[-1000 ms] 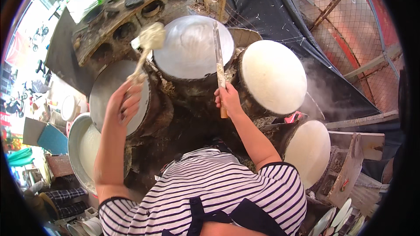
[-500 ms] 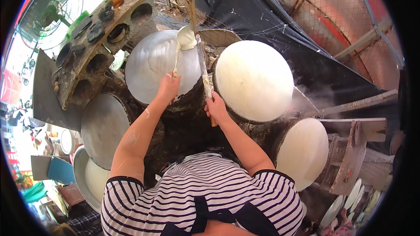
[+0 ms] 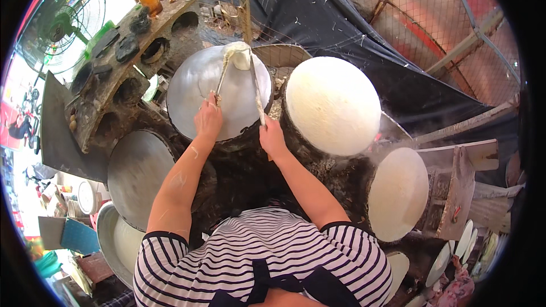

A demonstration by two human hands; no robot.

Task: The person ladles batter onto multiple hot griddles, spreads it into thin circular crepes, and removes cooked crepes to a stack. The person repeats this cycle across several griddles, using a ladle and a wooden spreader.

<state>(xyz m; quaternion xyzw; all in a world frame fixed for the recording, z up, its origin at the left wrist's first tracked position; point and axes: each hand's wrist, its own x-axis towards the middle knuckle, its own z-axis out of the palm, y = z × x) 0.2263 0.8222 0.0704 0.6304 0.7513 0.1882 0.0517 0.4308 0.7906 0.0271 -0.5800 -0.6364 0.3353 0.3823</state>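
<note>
1. Your left hand (image 3: 209,118) is closed around the handle of a ladle (image 3: 240,58); its batter-smeared head is over the far part of the bare metal griddle (image 3: 193,85) in front of you.
2. Your right hand (image 3: 273,138) is wrapped around a long flat stick (image 3: 257,86), pointing away from you. Its far end is right by the ladle head, can't tell if they touch.
3. Just right of that, you've got a griddle covered in white batter (image 3: 333,105), plus another pale round (image 3: 398,194) nearer you.
4. Left side: second bare griddle (image 3: 139,179), batter basin (image 3: 103,230) beside it.
</note>
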